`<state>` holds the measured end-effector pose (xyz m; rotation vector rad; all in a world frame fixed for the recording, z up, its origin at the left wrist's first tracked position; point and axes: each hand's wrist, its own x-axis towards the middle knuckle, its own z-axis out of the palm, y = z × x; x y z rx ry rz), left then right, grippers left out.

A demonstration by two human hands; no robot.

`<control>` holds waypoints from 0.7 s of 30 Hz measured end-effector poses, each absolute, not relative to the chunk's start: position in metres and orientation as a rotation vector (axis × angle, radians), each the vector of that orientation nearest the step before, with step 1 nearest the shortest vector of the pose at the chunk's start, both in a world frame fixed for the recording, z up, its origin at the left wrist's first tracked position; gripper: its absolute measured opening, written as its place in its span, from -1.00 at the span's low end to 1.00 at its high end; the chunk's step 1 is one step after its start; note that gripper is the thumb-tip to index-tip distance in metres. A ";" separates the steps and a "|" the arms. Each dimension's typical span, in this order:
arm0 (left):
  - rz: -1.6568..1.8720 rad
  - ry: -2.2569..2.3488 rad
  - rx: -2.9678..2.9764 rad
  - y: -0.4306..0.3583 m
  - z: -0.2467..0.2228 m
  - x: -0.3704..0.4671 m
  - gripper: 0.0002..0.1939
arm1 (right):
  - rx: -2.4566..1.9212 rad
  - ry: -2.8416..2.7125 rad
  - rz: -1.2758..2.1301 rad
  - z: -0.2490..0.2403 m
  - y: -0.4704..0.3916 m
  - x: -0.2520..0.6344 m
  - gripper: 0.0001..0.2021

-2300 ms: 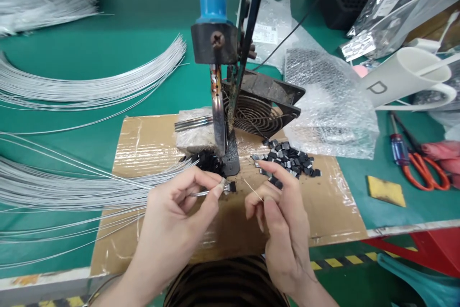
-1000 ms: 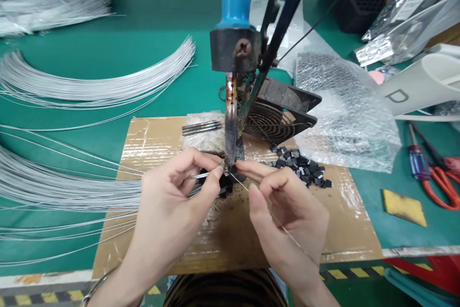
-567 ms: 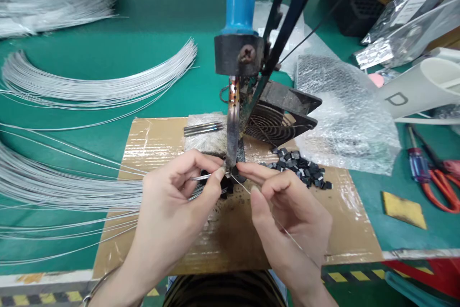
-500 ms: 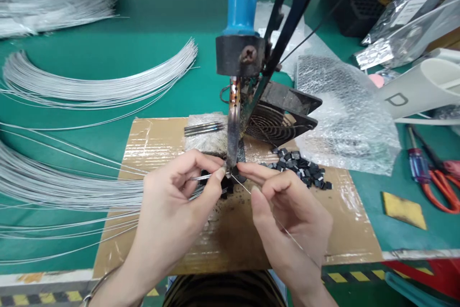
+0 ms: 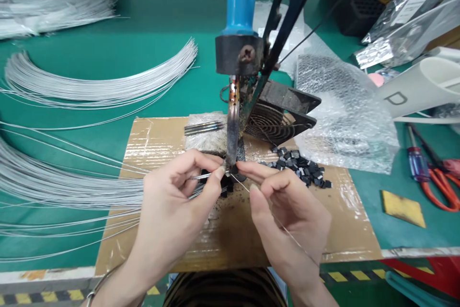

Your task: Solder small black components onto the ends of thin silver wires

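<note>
A blue-handled soldering iron (image 5: pixel 241 5) is clamped upright in a black metal stand (image 5: pixel 276 34), its tip pointing down between my hands. My left hand (image 5: pixel 179 201) pinches a thin grey cable (image 5: pixel 200 176) close under the tip; the cable's end is mostly hidden by the fingers. From the right, my right hand (image 5: pixel 291 216) is closed on a fine solder wire (image 5: pixel 240 181), which reaches up to the tip and trails back across the palm. Its index finger lies beside the tip. Small black connectors (image 5: pixel 302 165) lie in a heap behind the right hand.
Bundles of grey cables (image 5: pixel 100 89) spread over the left side. A square fan (image 5: pixel 280 113) stands behind the iron, near bubble wrap (image 5: pixel 345 110). Cardboard (image 5: pixel 143 142) covers the bench front. A yellow sponge (image 5: pixel 404 208), a screwdriver (image 5: pixel 418 163) and orange-handled pliers (image 5: pixel 440 191) lie at right.
Almost nothing differs. Both hands keep their places at the iron's tip, and the whole view has shifted very slightly.
</note>
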<state>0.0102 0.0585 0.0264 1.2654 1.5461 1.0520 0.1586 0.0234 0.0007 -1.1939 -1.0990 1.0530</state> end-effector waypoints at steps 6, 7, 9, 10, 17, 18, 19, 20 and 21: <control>1.039 1.546 1.279 0.058 0.026 0.010 -0.88 | -1.201 -1.148 1.028 -0.003 0.022 0.160 -0.79; 1.032 1.544 1.277 0.058 0.026 0.009 -0.88 | -1.205 -1.154 1.018 -0.004 0.022 0.160 -0.79; 1.022 1.537 1.270 0.058 0.026 0.009 -0.89 | -1.210 -1.153 0.991 -0.004 0.021 0.159 -0.79; 1.022 1.533 1.269 0.058 0.026 0.010 -0.88 | -1.213 -1.144 0.974 -0.004 0.021 0.158 -0.79; 1.042 1.544 1.275 0.057 0.025 0.009 -0.88 | -1.217 -1.137 0.945 0.000 0.022 0.154 -0.79; 1.042 1.547 1.274 0.056 0.025 0.009 -0.89 | -1.219 -1.135 0.946 0.001 0.022 0.154 -0.79; 1.042 1.551 1.275 0.056 0.025 0.009 -0.89 | -1.223 -1.134 0.949 0.001 0.022 0.154 -0.79; 1.039 1.553 1.277 0.056 0.026 0.009 -0.89 | -1.226 -1.135 0.952 0.001 0.022 0.154 -0.78; 1.040 1.556 1.279 0.056 0.026 0.009 -0.89 | -1.229 -1.138 0.955 0.001 0.022 0.154 -0.78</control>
